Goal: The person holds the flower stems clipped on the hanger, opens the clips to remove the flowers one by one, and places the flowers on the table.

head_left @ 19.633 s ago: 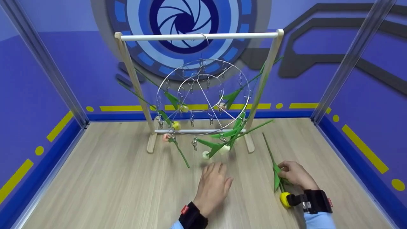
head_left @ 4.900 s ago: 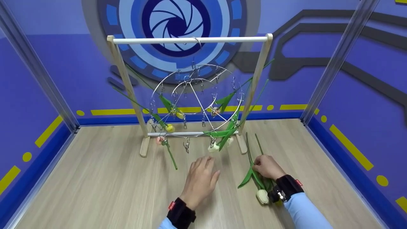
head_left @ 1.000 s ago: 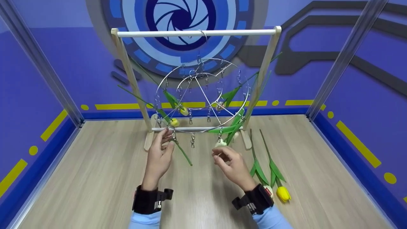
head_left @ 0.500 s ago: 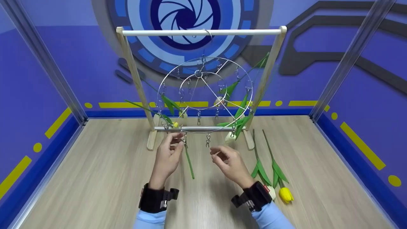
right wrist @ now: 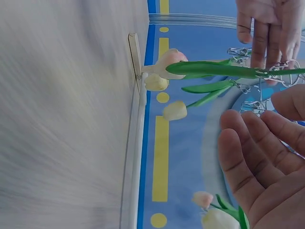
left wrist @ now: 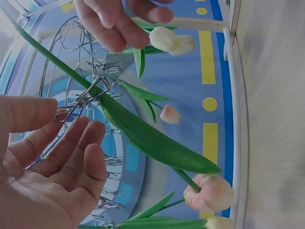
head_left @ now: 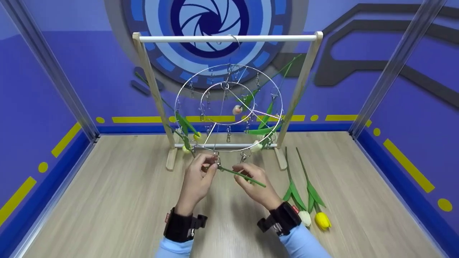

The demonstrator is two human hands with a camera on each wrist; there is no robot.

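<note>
You were at the unclipping step: a pink tulip (left wrist: 209, 192) hung head-down from a metal clip (head_left: 216, 157) at the front of the round wire hanger (head_left: 276, 107), and both hands worked at that clip. Your left hand (head_left: 197, 179) was raised to the clip, thumb and forefinger curled and pinching it, as the left wrist view showed, with the other fingers loosely spread. Your right hand (head_left: 252, 181) sat just beside it, fingers curled round the tulip's green stem (head_left: 241, 174), which slanted out from the clip across that hand. Both forearms rose from the bottom edge of the head view and converged in front of the wooden rack (head_left: 147, 89). Judged from this, the next move called for squeezing the clip open with the left hand while the right drew the stem free without swinging the hanger. Two tulips, white (head_left: 305, 217) and yellow (head_left: 322, 220), lay on the table (head_left: 107, 200) near your right wrist; other tulips hung from the hanger.
</note>
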